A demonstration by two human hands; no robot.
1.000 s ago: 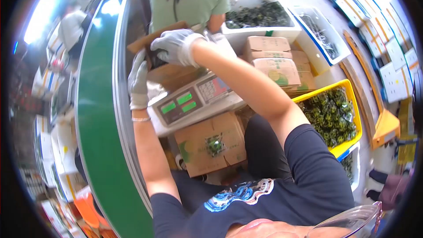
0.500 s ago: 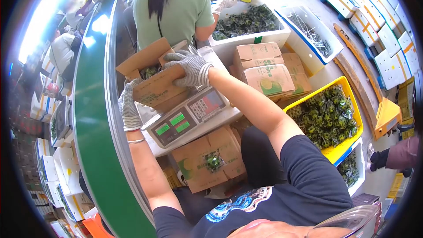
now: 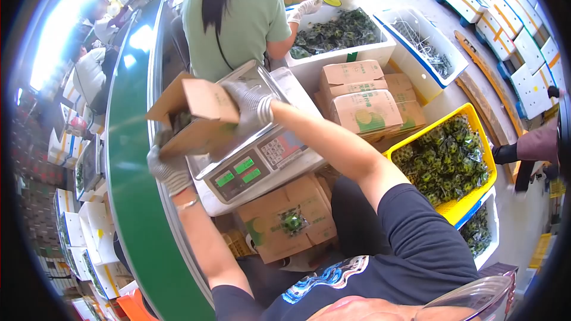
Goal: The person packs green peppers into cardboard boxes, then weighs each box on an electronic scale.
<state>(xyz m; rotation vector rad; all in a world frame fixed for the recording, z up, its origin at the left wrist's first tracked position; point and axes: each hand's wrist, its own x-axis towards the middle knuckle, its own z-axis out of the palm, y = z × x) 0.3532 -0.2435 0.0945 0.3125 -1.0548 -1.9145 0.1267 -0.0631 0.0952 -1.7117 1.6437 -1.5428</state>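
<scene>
An open cardboard box is tilted in mid-air between my two hands, its flaps raised and dark contents partly showing. My gloved left hand grips its near left end. On the opposite end is my gloved right hand, slightly blurred, fingers against the cardboard. Below and to the right is a digital scale with green lit readouts and a bare metal pan. A small clear bag of green produce lies on a flattened carton under the scale's front edge.
A green conveyor belt runs along the left. Stacked folded cartons, a yellow crate of bagged green produce and a white foam box stand to the right. A co-worker in a green shirt is ahead.
Both hands have moved the box left, off the scale pan toward the conveyor, and turned it. The pan is now uncovered. A passer-by's leg at the right has shifted.
</scene>
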